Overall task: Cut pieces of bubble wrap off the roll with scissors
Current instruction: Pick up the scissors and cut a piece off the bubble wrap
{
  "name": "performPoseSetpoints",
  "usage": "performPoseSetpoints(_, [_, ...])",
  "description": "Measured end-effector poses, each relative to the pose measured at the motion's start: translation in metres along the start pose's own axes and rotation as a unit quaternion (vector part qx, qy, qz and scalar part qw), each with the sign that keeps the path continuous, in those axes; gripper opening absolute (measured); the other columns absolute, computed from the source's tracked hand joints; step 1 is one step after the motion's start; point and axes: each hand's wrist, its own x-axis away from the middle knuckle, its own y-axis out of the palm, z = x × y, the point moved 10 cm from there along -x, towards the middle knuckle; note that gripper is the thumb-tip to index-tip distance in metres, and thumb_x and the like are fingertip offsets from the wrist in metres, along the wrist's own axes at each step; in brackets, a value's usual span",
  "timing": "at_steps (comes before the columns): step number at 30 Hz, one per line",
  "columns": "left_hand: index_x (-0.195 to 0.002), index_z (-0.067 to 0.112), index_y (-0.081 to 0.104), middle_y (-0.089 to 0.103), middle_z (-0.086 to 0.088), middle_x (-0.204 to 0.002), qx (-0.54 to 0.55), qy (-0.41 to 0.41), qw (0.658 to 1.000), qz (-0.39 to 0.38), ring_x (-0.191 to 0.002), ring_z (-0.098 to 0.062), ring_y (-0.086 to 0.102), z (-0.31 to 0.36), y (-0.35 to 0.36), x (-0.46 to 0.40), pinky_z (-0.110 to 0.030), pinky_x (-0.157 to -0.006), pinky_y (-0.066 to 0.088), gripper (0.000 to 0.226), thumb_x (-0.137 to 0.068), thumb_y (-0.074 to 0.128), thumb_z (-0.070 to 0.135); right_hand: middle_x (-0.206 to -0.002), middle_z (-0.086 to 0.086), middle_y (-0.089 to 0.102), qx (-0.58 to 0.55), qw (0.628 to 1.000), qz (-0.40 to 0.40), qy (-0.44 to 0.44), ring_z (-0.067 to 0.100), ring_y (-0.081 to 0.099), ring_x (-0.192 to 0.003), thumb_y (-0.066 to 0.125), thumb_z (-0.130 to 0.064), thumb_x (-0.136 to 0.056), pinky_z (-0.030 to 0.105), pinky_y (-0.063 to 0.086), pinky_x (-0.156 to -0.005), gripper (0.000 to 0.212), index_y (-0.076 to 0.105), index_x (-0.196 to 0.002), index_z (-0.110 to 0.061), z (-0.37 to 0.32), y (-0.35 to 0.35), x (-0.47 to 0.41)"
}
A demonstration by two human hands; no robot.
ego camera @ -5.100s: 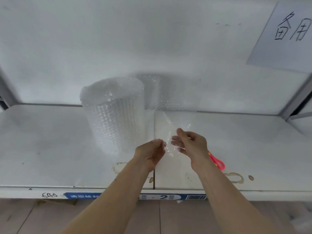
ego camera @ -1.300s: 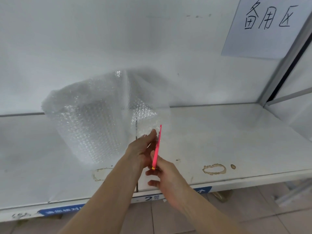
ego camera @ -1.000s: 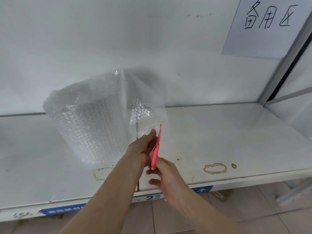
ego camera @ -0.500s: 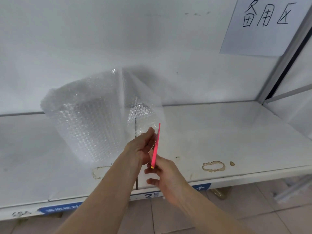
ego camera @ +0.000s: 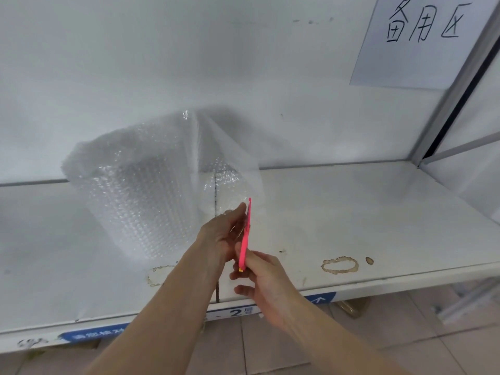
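Almost nothing moves vs. before: scissors point(ego camera: 245, 234) stay at the wrap point(ego camera: 232, 185) edge, right hand point(ego camera: 263, 280) grasping them, left hand point(ego camera: 224, 234) pinching wrap; cut barely advances.

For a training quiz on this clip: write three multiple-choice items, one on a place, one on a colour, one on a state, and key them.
1. Where does the bubble wrap roll stand?
A. on the white shelf
B. on the floor
C. on a chair

2. What colour are the scissors?
A. blue
B. pink
C. black

3. What is the left hand doing?
A. hanging idle
B. lying flat on the shelf
C. holding the loose sheet

Key: 1 A, the roll stands upright on the shelf; 2 B, bright pink, in the right hand; 3 C, fingers pinch the sheet beside the scissors.
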Motion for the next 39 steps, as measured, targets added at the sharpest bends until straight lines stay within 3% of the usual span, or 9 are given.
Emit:
performPoseSetpoints(5, [-0.079, 0.007, 0.06, 0.064, -0.008, -0.074, 0.01, 0.004, 1.0, 0.005, -0.062, -0.017, 0.061, 0.0, 0.0, 0.003, -0.022, -0.045, 0.054, 0.018, -0.079, 0.078, 0.007, -0.083, 0.004, 0.06, -0.013, 1.0, -0.007, 0.0, 0.019, 0.06, -0.081, 0.072, -0.054, -0.069, 0.029, 0.05, -0.063, 0.053, 0.065, -0.093, -0.007, 0.0, 0.003, -0.001])
performPoseSetpoints(10, [-0.085, 0.007, 0.061, 0.064, -0.008, -0.076, 0.02, -0.002, 1.0, 0.016, -0.063, -0.018, 0.061, -0.001, -0.002, 0.003, -0.023, -0.043, 0.053, 0.019, -0.078, 0.079, 0.006, -0.081, 0.005, 0.058, -0.012, 1.0, -0.008, -0.001, 0.02, 0.059, -0.081, 0.069, -0.046, -0.083, 0.029, 0.05, -0.063, 0.037, 0.063, -0.086, -0.009, 0.001, 0.004, -0.001])
performPoseSetpoints(14, [-0.085, 0.006, 0.061, 0.065, -0.009, -0.077, 0.029, -0.004, 0.999, 0.018, -0.064, -0.018, 0.062, -0.001, 0.0, 0.006, -0.023, -0.042, 0.053, 0.019, -0.079, 0.078, 0.005, -0.08, 0.004, 0.058, -0.01, 1.0, -0.016, -0.005, 0.019, 0.059, -0.079, 0.071, -0.051, -0.073, 0.029, 0.05, -0.064, 0.044, 0.063, -0.085, -0.01, -0.001, 0.005, 0.0])
performPoseSetpoints(20, [-0.106, 0.005, 0.064, 0.067, -0.008, -0.079, 0.024, -0.003, 1.0, 0.015, -0.068, -0.018, 0.063, 0.001, 0.001, 0.012, -0.023, -0.042, 0.053, 0.032, -0.078, 0.079, 0.006, -0.081, 0.004, 0.059, -0.004, 1.0, -0.022, -0.009, 0.019, 0.059, -0.08, 0.073, -0.055, -0.068, 0.029, 0.05, -0.065, 0.046, 0.065, -0.082, -0.011, -0.002, 0.005, 0.0])
performPoseSetpoints(25, [-0.103, 0.005, 0.064, 0.067, -0.009, -0.076, 0.034, 0.001, 0.999, 0.018, -0.068, -0.018, 0.064, 0.002, 0.001, 0.015, -0.023, -0.042, 0.053, 0.029, -0.078, 0.079, 0.004, -0.08, 0.005, 0.056, -0.029, 0.999, -0.027, -0.008, 0.02, 0.058, -0.078, 0.077, -0.054, -0.06, 0.029, 0.049, -0.061, 0.049, 0.064, -0.08, -0.011, -0.002, 0.008, -0.001])
performPoseSetpoints(29, [-0.087, 0.006, 0.063, 0.065, -0.008, -0.073, 0.019, 0.002, 1.0, 0.017, -0.064, -0.017, 0.062, 0.002, 0.001, 0.015, -0.023, -0.042, 0.053, 0.017, -0.078, 0.079, 0.005, -0.079, 0.004, 0.058, -0.022, 0.999, -0.021, -0.011, 0.021, 0.058, -0.08, 0.073, -0.053, -0.064, 0.03, 0.049, -0.063, 0.046, 0.066, -0.081, -0.011, -0.002, 0.007, 0.0])
performPoseSetpoints(31, [-0.088, 0.006, 0.063, 0.065, -0.008, -0.072, 0.014, 0.01, 1.0, 0.018, -0.064, -0.017, 0.063, 0.003, 0.001, 0.014, -0.023, -0.042, 0.053, 0.017, -0.079, 0.078, 0.005, -0.079, 0.004, 0.058, -0.018, 1.0, -0.018, -0.01, 0.02, 0.057, -0.08, 0.072, -0.052, -0.066, 0.03, 0.049, -0.063, 0.044, 0.066, -0.081, -0.011, -0.003, 0.007, 0.0])
performPoseSetpoints(35, [-0.08, 0.005, 0.063, 0.064, -0.007, -0.066, 0.009, 0.017, 1.0, 0.021, -0.051, -0.016, 0.064, 0.004, 0.0, 0.012, -0.024, -0.044, 0.055, 0.015, -0.079, 0.078, 0.006, -0.084, 0.006, 0.057, -0.021, 1.0, -0.015, -0.005, 0.021, 0.057, -0.081, 0.071, -0.052, -0.067, 0.03, 0.049, -0.062, 0.05, 0.066, -0.09, -0.008, -0.004, 0.007, 0.0])
performPoseSetpoints(39, [-0.078, 0.005, 0.063, 0.065, -0.007, -0.071, 0.003, 0.02, 1.0, 0.024, -0.061, -0.017, 0.062, 0.005, 0.0, 0.015, -0.024, -0.048, 0.055, 0.015, -0.08, 0.078, 0.007, -0.086, 0.006, 0.059, -0.018, 1.0, -0.014, -0.006, 0.021, 0.057, -0.083, 0.07, -0.052, -0.069, 0.031, 0.049, -0.065, 0.051, 0.067, -0.093, -0.007, -0.003, 0.008, 0.0])
